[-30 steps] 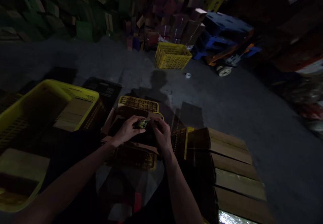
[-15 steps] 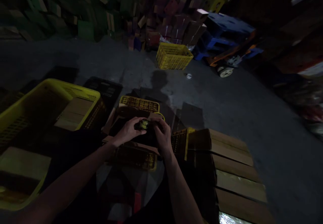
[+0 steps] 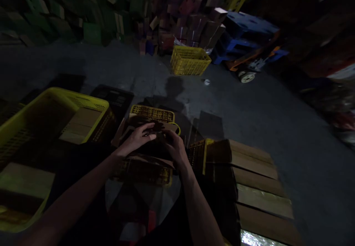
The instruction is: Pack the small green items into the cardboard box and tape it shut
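Both hands hover over a small yellow crate (image 3: 152, 113) lined with brown cardboard, just ahead of me. My left hand (image 3: 137, 138) lies over the crate's middle with its fingers stretched out toward the right. My right hand (image 3: 174, 148) is beside it, fingertips nearly touching the left hand's, fingers curled downward into the crate. The light is too dim to show what they hold, if anything. No small round yellow-green object shows between the hands.
A large yellow basket (image 3: 52, 107) holding cardboard stands at the left. Stacked cardboard boxes (image 3: 255, 179) sit at the right. Farther off on the dark floor are another yellow crate (image 3: 189, 60), blue pallets (image 3: 244, 31), a pallet jack (image 3: 249, 70) and heaps of boxes.
The small round yellow-green object held between my fingertips is gone from sight. My left fingers have straightened and both hands have dropped slightly into the crate.
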`<state>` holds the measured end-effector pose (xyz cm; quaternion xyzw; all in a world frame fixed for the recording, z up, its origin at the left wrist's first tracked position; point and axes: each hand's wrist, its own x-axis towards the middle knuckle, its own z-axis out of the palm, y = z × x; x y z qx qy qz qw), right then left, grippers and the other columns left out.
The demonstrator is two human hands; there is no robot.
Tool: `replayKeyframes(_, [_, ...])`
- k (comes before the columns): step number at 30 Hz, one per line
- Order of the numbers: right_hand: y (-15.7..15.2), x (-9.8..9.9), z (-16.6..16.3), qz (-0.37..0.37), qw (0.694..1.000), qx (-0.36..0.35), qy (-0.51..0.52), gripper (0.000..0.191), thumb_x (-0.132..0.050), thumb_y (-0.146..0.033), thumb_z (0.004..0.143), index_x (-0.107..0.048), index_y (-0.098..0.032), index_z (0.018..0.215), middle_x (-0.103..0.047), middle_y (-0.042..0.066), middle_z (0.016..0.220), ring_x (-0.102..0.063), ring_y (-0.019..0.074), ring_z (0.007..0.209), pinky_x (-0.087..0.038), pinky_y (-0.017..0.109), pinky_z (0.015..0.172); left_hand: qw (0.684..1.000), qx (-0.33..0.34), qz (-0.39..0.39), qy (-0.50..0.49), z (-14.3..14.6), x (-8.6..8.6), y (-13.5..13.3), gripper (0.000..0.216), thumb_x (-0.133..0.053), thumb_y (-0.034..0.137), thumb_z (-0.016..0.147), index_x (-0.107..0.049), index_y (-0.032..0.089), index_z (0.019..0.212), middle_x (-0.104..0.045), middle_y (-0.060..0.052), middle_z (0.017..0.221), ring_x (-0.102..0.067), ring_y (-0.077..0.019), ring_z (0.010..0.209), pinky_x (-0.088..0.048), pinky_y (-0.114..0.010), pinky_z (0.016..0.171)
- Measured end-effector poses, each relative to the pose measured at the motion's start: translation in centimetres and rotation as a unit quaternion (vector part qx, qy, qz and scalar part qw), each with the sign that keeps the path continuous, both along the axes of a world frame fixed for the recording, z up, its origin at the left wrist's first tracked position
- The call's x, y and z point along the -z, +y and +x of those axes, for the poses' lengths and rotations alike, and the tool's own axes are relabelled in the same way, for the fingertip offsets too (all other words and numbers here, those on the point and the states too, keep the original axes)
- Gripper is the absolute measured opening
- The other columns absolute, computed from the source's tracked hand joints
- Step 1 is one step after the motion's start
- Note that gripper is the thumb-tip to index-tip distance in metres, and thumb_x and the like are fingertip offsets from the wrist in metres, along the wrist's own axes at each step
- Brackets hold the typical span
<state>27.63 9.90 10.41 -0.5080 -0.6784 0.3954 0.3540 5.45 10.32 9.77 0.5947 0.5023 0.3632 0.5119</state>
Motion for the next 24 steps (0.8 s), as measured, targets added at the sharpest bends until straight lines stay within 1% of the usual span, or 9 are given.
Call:
replayKeyframes(4, [-0.1, 0.5, 0.1, 0.011, 0.997, 0.024, -0.074, 0.019, -0.066, -0.025, 0.088, -0.074, -0.023, 0.104, -0.076, 0.008, 0.109, -0.07, 0.0246, 0.101, -0.051, 0.033, 0.088, 0.994, -0.071, -0.007, 0.085, -2.1, 0.3, 1.1, 0.048, -0.055, 0.043, 0.099, -0.063, 0.026, 0.143, -0.066, -0.009, 0.147, -0.063, -0.03, 0.133, -0.051, -0.04, 0.11])
replayKeyframes(7, [-0.4, 0.8, -0.3, -0.007, 0.986, 0.021, -0.165, 0.016, -0.062, -0.017, 0.088, -0.074, -0.022, 0.098, -0.076, 0.007, 0.103, -0.071, 0.0221, 0.095, -0.048, 0.028, 0.079, 0.986, -0.027, 0.003, 0.165, -3.3, 2.0, 1.8, 0.045, -0.051, 0.036, 0.099, -0.066, 0.023, 0.14, -0.067, -0.01, 0.144, -0.061, -0.0308, 0.135, -0.05, -0.04, 0.11])
replayKeyframes(9, [-0.9, 1.0, -0.7, -0.038, 0.963, -0.009, -0.267, 0.018, -0.06, -0.013, 0.089, -0.074, -0.021, 0.096, -0.077, 0.008, 0.102, -0.072, 0.0221, 0.093, -0.045, 0.027, 0.074, 0.972, -0.002, 0.017, 0.236, -3.8, 3.5, 2.0, 0.04, -0.05, 0.026, 0.096, -0.073, 0.02, 0.129, -0.073, -0.012, 0.135, -0.064, -0.0311, 0.131, -0.049, -0.041, 0.111])
replayKeyframes(11, [-1.4, 1.0, -0.8, -0.079, 0.925, -0.053, -0.368, 0.016, -0.061, -0.011, 0.09, -0.075, -0.019, 0.094, -0.078, 0.012, 0.101, -0.073, 0.0231, 0.092, -0.042, 0.027, 0.07, 0.952, 0.034, 0.021, 0.303, -4.0, 5.0, 1.9, 0.038, -0.051, 0.017, 0.091, -0.076, 0.02, 0.119, -0.077, -0.012, 0.125, -0.067, -0.0302, 0.125, -0.048, -0.04, 0.111])
replayKeyframes(13, [-1.8, 0.9, -0.8, -0.114, 0.894, -0.087, -0.425, 0.012, -0.063, -0.015, 0.092, -0.075, -0.018, 0.092, -0.078, 0.014, 0.098, -0.073, 0.0237, 0.087, -0.04, 0.028, 0.066, 0.932, 0.064, 0.006, 0.358, -4.1, 6.1, 1.6, 0.038, -0.051, 0.011, 0.087, -0.077, 0.02, 0.113, -0.078, -0.012, 0.12, -0.068, -0.0292, 0.123, -0.048, -0.038, 0.109])
replayKeyframes(14, [-2.0, 0.9, -0.7, -0.121, 0.887, -0.098, -0.434, 0.012, -0.064, -0.019, 0.094, -0.076, -0.018, 0.091, -0.079, 0.014, 0.096, -0.073, 0.0234, 0.084, -0.038, 0.028, 0.065, 0.926, 0.069, -0.003, 0.371, -4.2, 6.5, 1.4, 0.038, -0.053, 0.009, 0.084, -0.076, 0.019, 0.113, -0.079, -0.013, 0.117, -0.069, -0.0298, 0.121, -0.049, -0.038, 0.107])
replayKeyframes(17, [-2.2, 0.7, -0.3, -0.099, 0.892, -0.108, -0.429, 0.019, -0.062, -0.03, 0.099, -0.076, -0.019, 0.093, -0.079, 0.013, 0.096, -0.073, 0.0227, 0.085, -0.038, 0.028, 0.065, 0.916, 0.078, -0.022, 0.392, -4.2, 7.1, 0.7, 0.041, -0.057, 0.007, 0.08, -0.073, 0.017, 0.117, -0.079, -0.017, 0.109, -0.072, -0.0324, 0.114, -0.051, -0.038, 0.099])
replayKeyframes(20, [-2.1, 0.7, 0.0, -0.078, 0.897, -0.093, -0.425, 0.02, -0.059, -0.029, 0.102, -0.076, -0.019, 0.098, -0.078, 0.013, 0.099, -0.072, 0.0222, 0.087, -0.038, 0.028, 0.066, 0.909, 0.089, -0.031, 0.405, -4.1, 7.0, 0.1, 0.047, -0.06, 0.006, 0.076, -0.069, 0.017, 0.121, -0.079, -0.017, 0.107, -0.072, -0.0325, 0.113, -0.05, -0.037, 0.098])
replayKeyframes(24, [-2.1, 0.3, 0.0, -0.076, 0.904, -0.075, -0.413, 0.021, -0.057, -0.031, 0.103, -0.075, -0.02, 0.099, -0.078, 0.011, 0.098, -0.072, 0.0213, 0.087, -0.037, 0.027, 0.066, 0.899, 0.096, -0.039, 0.426, -3.8, 6.7, -0.1, 0.047, -0.056, 0.001, 0.075, -0.069, 0.015, 0.118, -0.078, -0.018, 0.107, -0.072, -0.0341, 0.111, -0.05, -0.04, 0.097])
